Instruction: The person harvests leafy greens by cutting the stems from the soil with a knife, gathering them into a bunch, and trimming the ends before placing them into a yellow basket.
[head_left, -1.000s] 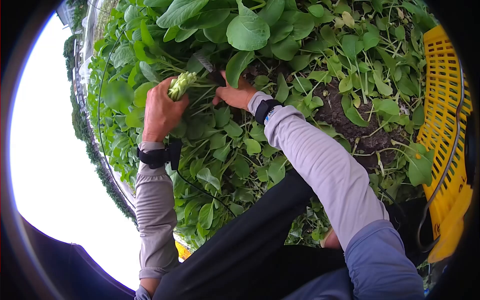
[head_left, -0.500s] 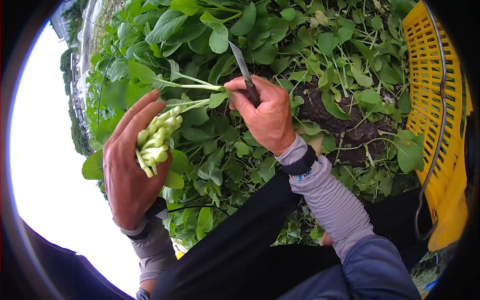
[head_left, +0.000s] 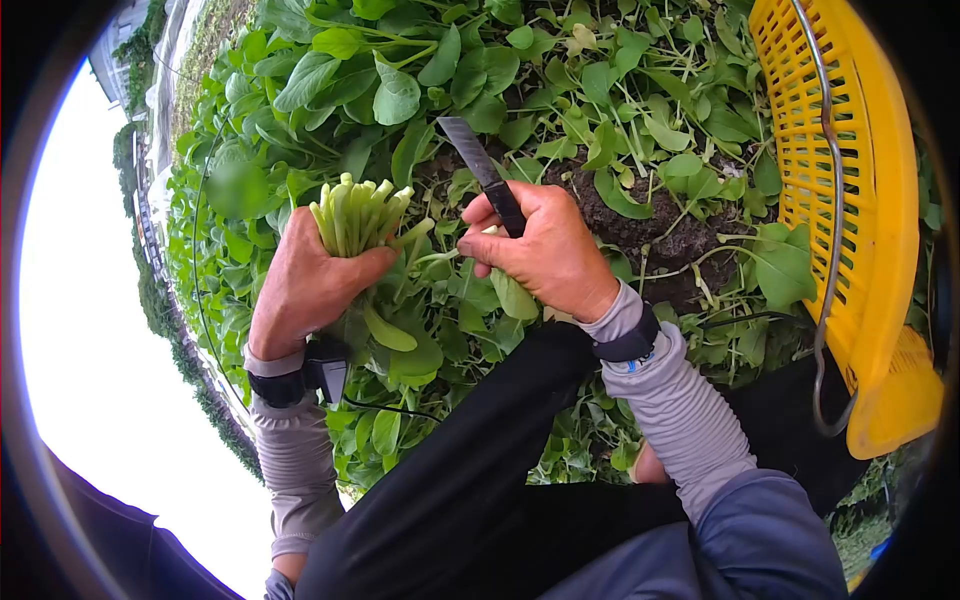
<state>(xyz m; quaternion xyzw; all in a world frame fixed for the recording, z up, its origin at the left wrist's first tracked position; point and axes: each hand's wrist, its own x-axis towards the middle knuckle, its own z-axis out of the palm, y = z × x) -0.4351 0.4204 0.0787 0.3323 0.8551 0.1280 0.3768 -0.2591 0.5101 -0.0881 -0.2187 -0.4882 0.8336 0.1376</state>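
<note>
My left hand (head_left: 305, 290) is wrapped round a bunch of leafy greens (head_left: 358, 218), its pale cut stem ends pointing up and its leaves hanging below my thumb. In my right hand (head_left: 555, 250) is a knife (head_left: 472, 150) with a dark handle, its blade angled up and to the left. The thumb and fingertips of the same hand also pinch a thin stem, and a single green leaf (head_left: 513, 297) hangs below them. Both hands are above the growing greens (head_left: 310, 80), a short gap apart.
A yellow plastic basket (head_left: 880, 250) with a metal wire handle (head_left: 833, 180) stands at the right. Bare dark soil (head_left: 650, 225) shows among low plants and loose leaves. My bent leg (head_left: 470, 430) is below my hands. A thin black cable (head_left: 390, 408) runs from the left wrist.
My left hand has turned and moved right, so the bunch's stem ends now point up. My right hand has shifted slightly right and now pinches a stem with a hanging leaf. The view has shifted.
</note>
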